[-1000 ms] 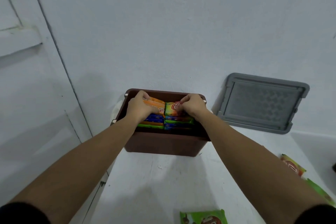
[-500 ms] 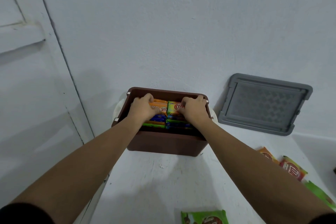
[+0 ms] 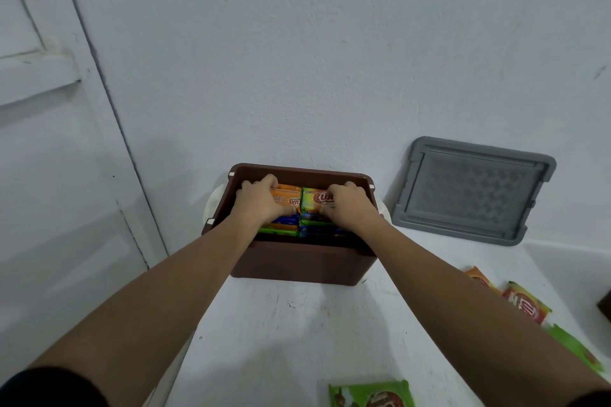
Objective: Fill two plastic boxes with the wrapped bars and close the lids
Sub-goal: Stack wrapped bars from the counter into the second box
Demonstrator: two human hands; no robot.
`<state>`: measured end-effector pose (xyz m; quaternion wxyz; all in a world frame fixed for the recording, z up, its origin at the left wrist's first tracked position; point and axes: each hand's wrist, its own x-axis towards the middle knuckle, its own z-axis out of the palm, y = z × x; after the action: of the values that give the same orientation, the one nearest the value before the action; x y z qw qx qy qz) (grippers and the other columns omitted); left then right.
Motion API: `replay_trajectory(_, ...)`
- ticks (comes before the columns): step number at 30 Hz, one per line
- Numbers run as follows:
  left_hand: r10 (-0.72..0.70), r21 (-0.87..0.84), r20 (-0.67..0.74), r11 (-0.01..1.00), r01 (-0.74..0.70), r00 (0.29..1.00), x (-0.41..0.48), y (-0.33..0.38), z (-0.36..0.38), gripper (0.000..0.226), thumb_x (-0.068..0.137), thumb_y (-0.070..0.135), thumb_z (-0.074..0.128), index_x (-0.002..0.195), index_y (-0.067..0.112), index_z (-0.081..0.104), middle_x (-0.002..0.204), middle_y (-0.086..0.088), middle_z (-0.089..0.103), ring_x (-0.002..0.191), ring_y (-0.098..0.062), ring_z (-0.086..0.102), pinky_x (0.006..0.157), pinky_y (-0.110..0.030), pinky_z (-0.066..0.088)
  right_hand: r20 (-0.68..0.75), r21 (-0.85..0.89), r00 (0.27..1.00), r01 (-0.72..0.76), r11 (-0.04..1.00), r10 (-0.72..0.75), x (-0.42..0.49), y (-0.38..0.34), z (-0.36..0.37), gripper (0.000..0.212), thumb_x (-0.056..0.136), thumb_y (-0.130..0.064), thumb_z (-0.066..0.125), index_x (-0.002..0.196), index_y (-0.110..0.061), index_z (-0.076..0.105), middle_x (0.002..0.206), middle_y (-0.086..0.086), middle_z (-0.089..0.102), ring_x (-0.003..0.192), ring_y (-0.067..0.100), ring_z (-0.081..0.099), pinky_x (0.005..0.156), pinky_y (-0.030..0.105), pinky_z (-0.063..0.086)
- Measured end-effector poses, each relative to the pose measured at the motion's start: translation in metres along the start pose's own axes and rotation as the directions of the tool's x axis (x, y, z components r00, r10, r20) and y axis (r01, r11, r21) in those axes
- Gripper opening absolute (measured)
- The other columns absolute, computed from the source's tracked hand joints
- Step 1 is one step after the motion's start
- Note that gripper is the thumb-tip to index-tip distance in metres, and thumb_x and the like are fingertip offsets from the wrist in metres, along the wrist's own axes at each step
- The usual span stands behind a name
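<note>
A brown plastic box [image 3: 304, 261] stands open at the back of the white table, against the wall. Inside are two stacks of wrapped bars in blue, green and orange. My left hand [image 3: 259, 203] grips an orange wrapped bar [image 3: 288, 194] lying on top of the left stack. My right hand [image 3: 348, 206] grips a green wrapped bar [image 3: 311, 199] on top of the right stack. Both hands are inside the rim, and their fingers curl over the bars' far edges. A grey lid [image 3: 472, 190] leans against the wall to the right of the box.
Loose wrapped bars lie on the table [image 3: 297, 334]: an orange one [image 3: 477, 277], a red one [image 3: 526, 305] and a green one [image 3: 577, 349] at the right, and another green one [image 3: 370, 395] at the bottom edge. A white door [image 3: 59, 175] is on the left, past the table's left edge.
Both hands have lowered the orange and green bars down onto the stacks inside the box. The view has shifted a little, showing more loose bars at the right.
</note>
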<state>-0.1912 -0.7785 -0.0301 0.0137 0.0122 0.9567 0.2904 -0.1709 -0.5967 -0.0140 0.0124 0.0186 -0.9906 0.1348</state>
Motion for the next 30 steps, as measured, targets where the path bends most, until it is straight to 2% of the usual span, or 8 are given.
replay_trajectory(5,0.084,0.185,-0.084,0.98,-0.068,0.993,-0.018,0.013,-0.007,0.068,0.075,0.05,0.072,0.132,0.021,0.049,0.139,-0.018,0.031,0.128,-0.036,0.03,0.102,-0.043,0.036,-0.023,0.087,0.998,0.053,0.995,-0.051,-0.023,0.01,-0.025,0.034,0.091,-0.031,0.059,0.118,-0.011,0.061,0.12,0.01,0.058,0.104,0.022,0.056,0.081,0.027,0.044)
replay_trajectory(8,0.255,0.19,-0.205,0.957,-0.218,0.945,-0.038,0.029,-0.009,0.054,0.079,0.04,0.071,0.126,0.019,0.055,0.126,-0.011,0.049,0.118,-0.028,0.045,0.097,-0.04,0.042,-0.053,0.274,0.997,0.074,0.959,-0.062,-0.047,0.027,-0.042,0.028,0.092,-0.032,0.058,0.114,-0.016,0.063,0.114,0.002,0.062,0.097,0.016,0.057,0.071,0.022,0.046)
replay_trajectory(14,0.693,0.044,-0.192,0.714,-0.699,0.695,-0.116,0.069,0.022,0.012,0.079,0.023,0.072,0.084,0.016,0.065,0.08,0.006,0.058,0.074,-0.008,0.055,0.068,-0.026,0.047,-0.043,0.8,0.999,0.032,0.599,0.004,-0.093,0.08,-0.047,0.008,0.091,-0.013,0.062,0.096,-0.012,0.068,0.091,0.006,0.067,0.086,0.019,0.062,0.08,0.032,0.053)
replay_trajectory(16,0.711,-0.053,-0.059,0.698,-0.714,0.7,-0.14,0.074,0.04,0.013,0.079,0.028,0.072,0.081,0.02,0.063,0.077,0.009,0.058,0.069,-0.004,0.053,0.063,-0.019,0.043,0.013,0.835,0.999,-0.037,0.55,0.048,-0.107,0.103,-0.042,0.006,0.091,-0.01,0.062,0.091,-0.013,0.067,0.087,0.008,0.064,0.083,0.022,0.061,0.077,0.035,0.055)
replay_trajectory(18,0.627,-0.114,0.171,0.779,-0.617,0.76,-0.156,0.071,0.056,0.019,0.077,0.038,0.073,0.084,0.023,0.065,0.081,0.011,0.059,0.07,-0.001,0.052,0.06,-0.014,0.04,0.049,0.735,0.992,-0.115,0.668,0.117,-0.115,0.128,-0.033,0.004,0.091,-0.015,0.062,0.092,-0.014,0.066,0.088,0.007,0.065,0.082,0.022,0.061,0.074,0.036,0.056)
replay_trajectory(21,0.414,-0.01,0.501,0.881,-0.473,0.76,-0.174,0.062,0.078,0.037,0.07,0.048,0.077,0.096,0.025,0.065,0.092,0.012,0.056,0.081,-0.003,0.053,0.069,-0.021,0.047,0.027,0.309,0.962,-0.266,0.913,0.271,-0.124,0.17,-0.017,0.02,0.088,-0.027,0.063,0.098,-0.011,0.068,0.101,0.011,0.068,0.087,0.025,0.062,0.082,0.035,0.049)
replay_trajectory(24,0.262,0.08,0.656,0.908,-0.411,0.708,-0.186,0.059,0.086,0.048,0.064,0.048,0.081,0.101,0.024,0.062,0.094,0.01,0.053,0.086,-0.01,0.053,0.068,-0.027,0.047,0.049,-0.027,0.877,-0.478,0.878,0.478,-0.135,0.201,-0.008,0.042,0.088,-0.038,0.056,0.112,-0.004,0.061,0.12,0.016,0.059,0.111,0.037,0.053,0.091,0.037,0.041)
replay_trajectory(30,0.182,0.125,0.719,0.915,-0.383,0.671,-0.194,0.057,0.087,0.049,0.061,0.037,0.086,0.095,0.025,0.053,0.094,0.01,0.051,0.084,-0.012,0.049,0.057,-0.025,0.036,0.056,-0.085,0.795,-0.599,0.796,0.604,-0.15,0.22,-0.006,0.063,0.09,-0.055,0.047,0.128,-0.004,0.049,0.132,0.021,0.048,0.125,0.038,0.036,0.1,0.044,0.034)
